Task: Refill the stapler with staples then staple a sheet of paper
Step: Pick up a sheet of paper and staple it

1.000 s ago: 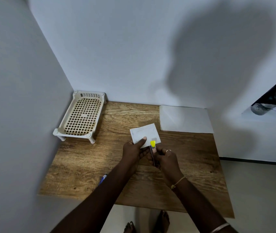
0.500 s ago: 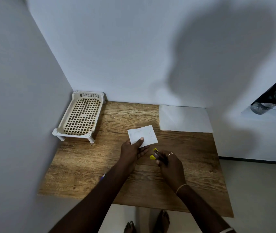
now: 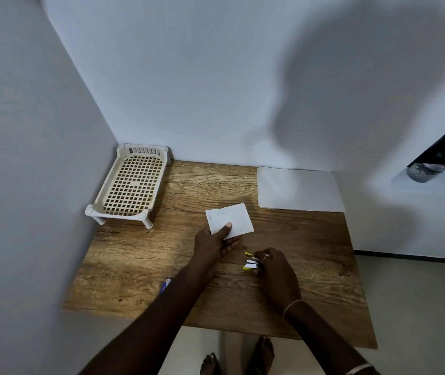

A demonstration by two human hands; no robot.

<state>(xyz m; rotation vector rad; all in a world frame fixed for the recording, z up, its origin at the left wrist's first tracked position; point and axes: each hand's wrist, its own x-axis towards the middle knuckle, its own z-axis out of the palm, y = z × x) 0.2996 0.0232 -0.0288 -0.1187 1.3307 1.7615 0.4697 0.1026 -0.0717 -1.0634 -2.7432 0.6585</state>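
Centre of the frame: the left hand [image 3: 216, 243] pinches a small white slip of paper [image 3: 229, 220], thumb on top and fingers underneath, holding it just above the wooden table [image 3: 134, 266]. Just below and to the right, the right hand [image 3: 275, 272] has its fingers curled round the stapler [image 3: 251, 262], yellow tips poking out to the left, close to the slip but not touching it.

How far along? Hard call. The stapler is in hand and the paper is ready, so this looks like the stapling end of the job. No staple shows on the slip, and the stapler is too small to tell whether it is loaded.

The right hand covers most of the stapler. A small blue thing [image 3: 166, 285] peeks out beside the left forearm, unidentifiable. A bigger white sheet [image 3: 299, 189] lies at the table's upper right, a slotted basket [image 3: 132, 185] at its upper left.
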